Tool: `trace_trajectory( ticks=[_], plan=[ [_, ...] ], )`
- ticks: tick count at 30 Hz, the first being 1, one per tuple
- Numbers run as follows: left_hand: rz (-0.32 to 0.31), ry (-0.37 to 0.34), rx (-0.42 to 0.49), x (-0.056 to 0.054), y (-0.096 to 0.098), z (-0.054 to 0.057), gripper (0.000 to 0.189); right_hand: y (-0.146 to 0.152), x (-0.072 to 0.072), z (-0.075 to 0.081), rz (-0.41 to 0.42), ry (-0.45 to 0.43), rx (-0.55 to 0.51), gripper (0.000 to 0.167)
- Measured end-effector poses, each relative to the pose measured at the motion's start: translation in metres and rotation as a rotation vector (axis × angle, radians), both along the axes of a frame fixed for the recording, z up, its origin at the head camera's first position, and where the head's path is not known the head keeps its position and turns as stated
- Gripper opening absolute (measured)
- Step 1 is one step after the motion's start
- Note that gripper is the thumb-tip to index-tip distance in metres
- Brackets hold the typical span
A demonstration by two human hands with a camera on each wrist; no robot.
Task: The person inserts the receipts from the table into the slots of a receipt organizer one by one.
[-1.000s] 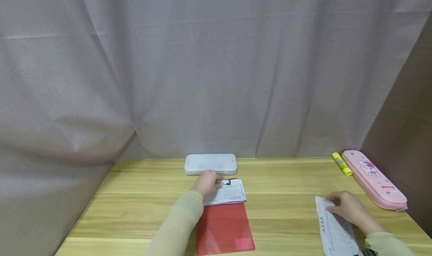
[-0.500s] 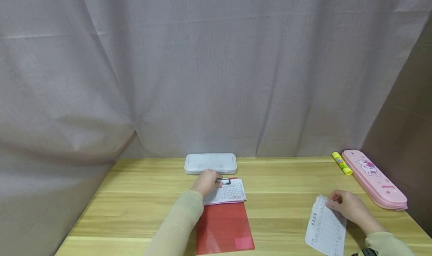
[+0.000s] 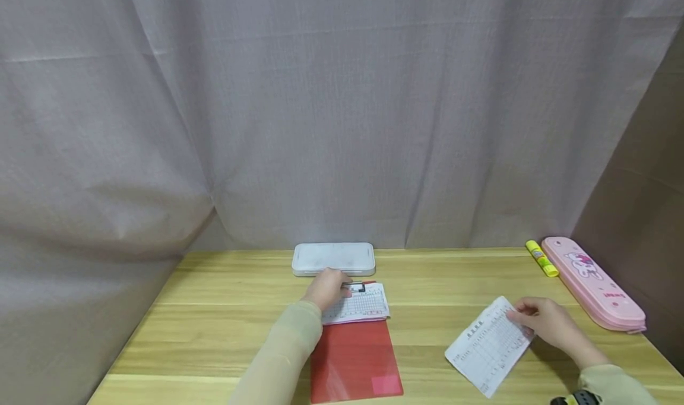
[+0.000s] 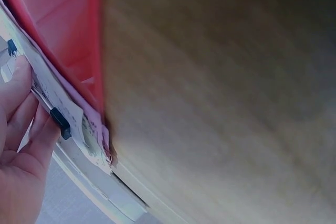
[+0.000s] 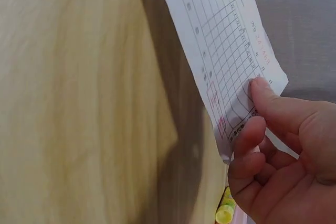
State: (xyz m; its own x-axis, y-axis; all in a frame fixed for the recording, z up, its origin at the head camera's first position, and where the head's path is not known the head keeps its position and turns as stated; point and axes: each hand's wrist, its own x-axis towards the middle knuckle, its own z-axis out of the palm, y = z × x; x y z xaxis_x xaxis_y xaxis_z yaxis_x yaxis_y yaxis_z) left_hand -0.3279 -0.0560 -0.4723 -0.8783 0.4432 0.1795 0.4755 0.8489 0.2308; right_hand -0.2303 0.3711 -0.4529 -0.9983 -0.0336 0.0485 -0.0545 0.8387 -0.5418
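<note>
A red clipboard [image 3: 355, 360] lies on the wooden table, with a stack of printed receipts [image 3: 369, 310] across its top end. My left hand [image 3: 326, 289] is at that top end, its thumb and fingers gripping the metal clip, whose black end [image 4: 60, 123] shows in the left wrist view. Off to the right, my right hand [image 3: 553, 328] pinches a single receipt [image 3: 488, 345] by one end between thumb and fingers. That receipt is held above the table and casts a shadow in the right wrist view; its printed grid and red number face up.
A flat white case [image 3: 333, 256] sits at the back edge, just behind the clipboard. At the right, a yellow glue stick [image 3: 541, 259] lies beside a pink pencil case [image 3: 593, 283]. A grey curtain [image 3: 342, 126] hangs behind the table.
The receipt in my right hand has swung to the left and lifted, turning from pointing at me to slanting toward the clipboard. My left hand has stayed at the clip.
</note>
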Motion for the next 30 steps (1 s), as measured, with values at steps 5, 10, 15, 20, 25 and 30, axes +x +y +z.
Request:
trace_trajectory(
  ticks=[5,10,15,20,25,30],
  plan=[
    [-0.002,-0.007,0.010,0.001,0.000,0.001,0.026,-0.008,0.001,0.003,0.019,0.016,-0.022,0.020],
    [0.016,-0.026,0.009,0.002,0.001,0.002,0.026,-0.016,0.001,0.006,0.028,0.009,-0.032,0.021],
    [0.015,-0.023,0.010,0.002,0.001,0.002,0.027,-0.021,-0.002,0.010,0.044,-0.016,-0.078,0.022],
    [0.013,-0.016,0.003,0.001,0.001,0.001,0.027,-0.029,-0.004,0.012,0.060,-0.041,-0.158,0.023],
    [0.023,-0.029,0.004,0.000,0.001,0.001,0.028,-0.040,-0.005,0.014,0.085,-0.080,-0.243,0.028],
    [0.031,-0.038,0.012,0.000,0.001,0.001,0.027,-0.054,-0.007,0.017,0.081,-0.122,-0.305,0.032]
  ],
)
